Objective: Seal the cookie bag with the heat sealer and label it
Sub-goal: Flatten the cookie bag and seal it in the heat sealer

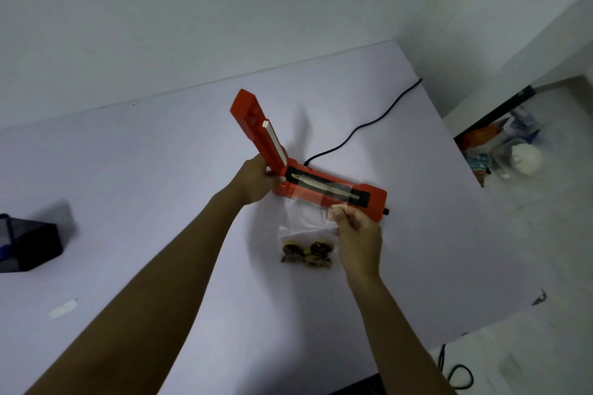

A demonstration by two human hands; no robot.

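An orange heat sealer (373,197) lies on the white table (160,170) with its lid arm (256,125) raised. A clear plastic bag (305,221) holding several chocolate cookies (308,253) has its open top laid across the sealing strip. My left hand (256,179) grips the sealer's hinge end together with the bag's left top corner. My right hand (356,234) pinches the bag's right edge just in front of the sealer. A small white label strip (62,309) lies on the table at the lower left.
A black power cord (362,128) runs from the sealer to the table's far right edge. A dark box (29,244) sits at the left edge. Beyond the table's right side, clutter and a white round object (526,159) lie on the floor.
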